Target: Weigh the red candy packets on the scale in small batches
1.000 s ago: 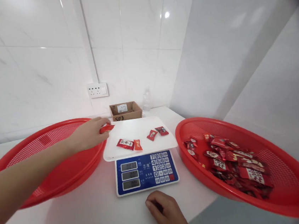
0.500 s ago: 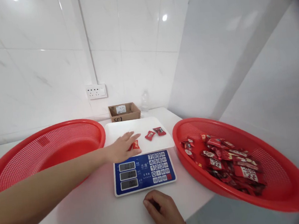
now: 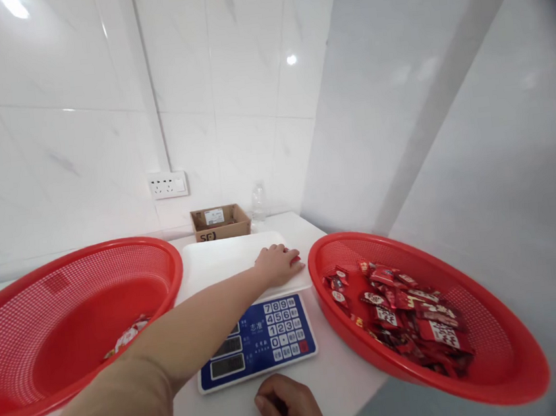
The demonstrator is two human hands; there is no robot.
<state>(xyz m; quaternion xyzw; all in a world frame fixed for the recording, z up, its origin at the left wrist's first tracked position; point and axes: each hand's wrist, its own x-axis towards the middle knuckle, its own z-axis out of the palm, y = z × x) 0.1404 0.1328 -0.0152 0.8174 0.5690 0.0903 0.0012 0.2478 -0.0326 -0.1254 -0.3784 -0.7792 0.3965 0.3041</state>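
Note:
My left hand [image 3: 280,265] reaches over the white pan [image 3: 221,260] of a digital scale, at its right side. Its fingers curl down over red-wrapped candies [image 3: 294,258], which show only as bits of red between them. My forearm hides part of the blue keypad and display panel [image 3: 283,330]. Close to the front of the scale, my right hand [image 3: 295,408] rests on the table, fingers curled into a loose fist with nothing visible in it.
On the right, a red mesh basket [image 3: 511,342] holds many red candy packets [image 3: 418,315]. At the left stands another red basket [image 3: 93,293] with a few wrapped pieces [image 3: 132,332], partly behind my arm. A cardboard box [image 3: 221,224] and clear bottle [image 3: 259,201] stand behind the scale.
My left hand has moved right across the pan, from the candies at its left to the ones at its right. Wrapped pieces now show in the left basket. My right hand stays curled.

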